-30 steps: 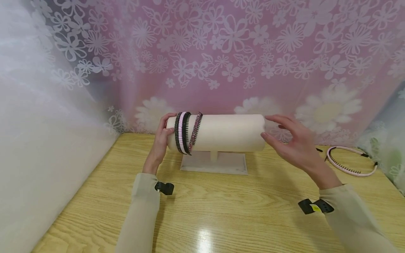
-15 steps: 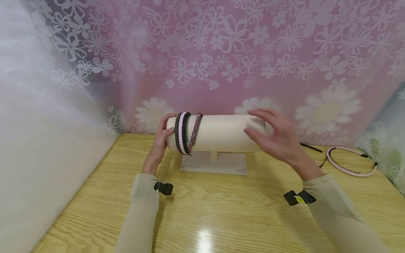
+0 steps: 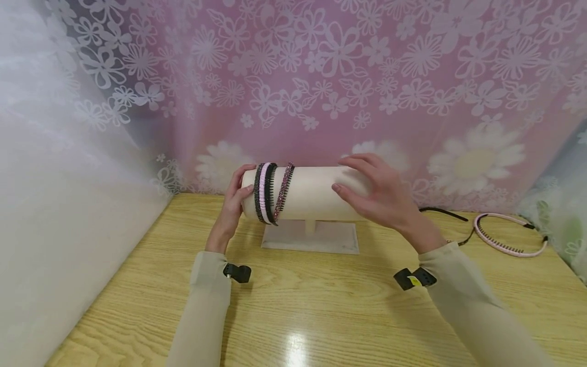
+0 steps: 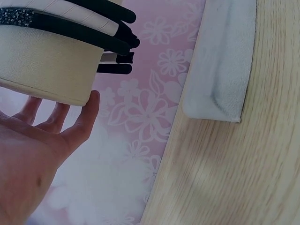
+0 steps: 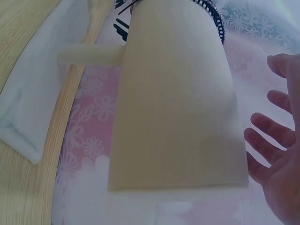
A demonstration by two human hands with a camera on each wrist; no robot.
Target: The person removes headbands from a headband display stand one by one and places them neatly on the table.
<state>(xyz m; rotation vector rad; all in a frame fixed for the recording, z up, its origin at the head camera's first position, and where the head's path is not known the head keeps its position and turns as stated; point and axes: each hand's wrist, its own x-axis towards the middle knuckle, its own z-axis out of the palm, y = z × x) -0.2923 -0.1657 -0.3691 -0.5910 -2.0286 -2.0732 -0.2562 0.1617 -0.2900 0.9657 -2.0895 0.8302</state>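
Note:
A cream cylindrical headband display stand (image 3: pixel 316 191) lies horizontally on a short post above its flat base (image 3: pixel 312 237). My left hand (image 3: pixel 231 204) grips its left end, thumb in front and fingers behind. Close to that hand sit a dark glittery headband (image 3: pixel 259 201), a pale pink headband (image 3: pixel 263 188) and a black toothed headband (image 3: pixel 269 196). A little to their right, a pink glittery headband (image 3: pixel 284 191) leans at a slant. Around the cylinder's right part hovers my right hand (image 3: pixel 378 191), thumb and fingers spread; in the right wrist view its fingers (image 5: pixel 269 131) hold nothing.
On the wooden table (image 3: pixel 293 300), a pink toothed headband (image 3: pixel 504 248) lies at the right. Beside it, a thin black headband (image 3: pixel 445 210) is partly hidden by my right wrist. A pink floral curtain (image 3: pixel 312 81) hangs behind, with a white sheet (image 3: pixel 82 178) at left.
My right hand has moved left from the cylinder's right end to over its right part, uncovering more of the black headband on the table. The left hand and headbands have stayed put.

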